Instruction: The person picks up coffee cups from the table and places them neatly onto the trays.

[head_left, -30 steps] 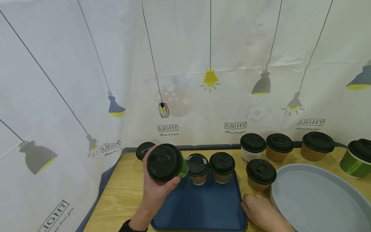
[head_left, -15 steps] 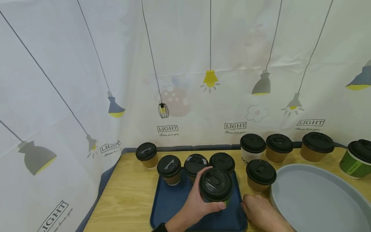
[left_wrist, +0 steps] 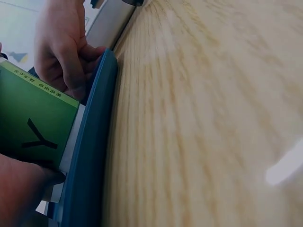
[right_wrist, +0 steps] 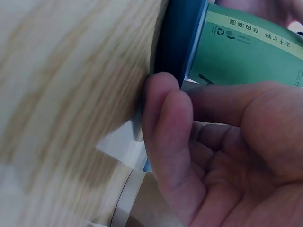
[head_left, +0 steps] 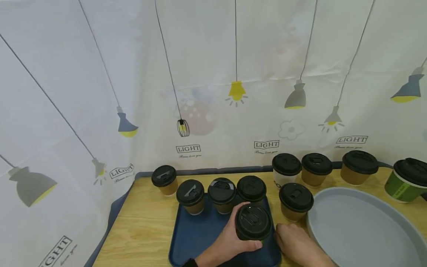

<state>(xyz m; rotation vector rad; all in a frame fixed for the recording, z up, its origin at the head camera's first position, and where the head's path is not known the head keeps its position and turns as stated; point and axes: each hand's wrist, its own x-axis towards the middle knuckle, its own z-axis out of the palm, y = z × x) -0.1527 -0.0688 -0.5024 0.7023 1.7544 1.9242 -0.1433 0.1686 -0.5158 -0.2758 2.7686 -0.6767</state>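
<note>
The wooden table (head_left: 133, 230) holds a round grey tray (head_left: 360, 226) and, beside it, a smaller blue tray (head_left: 195, 241). The left hand (head_left: 231, 238) has its fingers and thumb clamped on a green cup (head_left: 252, 223) low over the blue tray's right side, near the right hand (head_left: 295, 240), whose fingers pinch the edge. Three small brown cups (head_left: 222, 193) stand at the tray's far end.

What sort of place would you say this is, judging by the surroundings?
Perhaps a tabletop staged like a small coffee counter: lidded cups stand on a wooden table and a blue tray, with a wrinkled sheet printed with hanging lamps as the backdrop.
</note>
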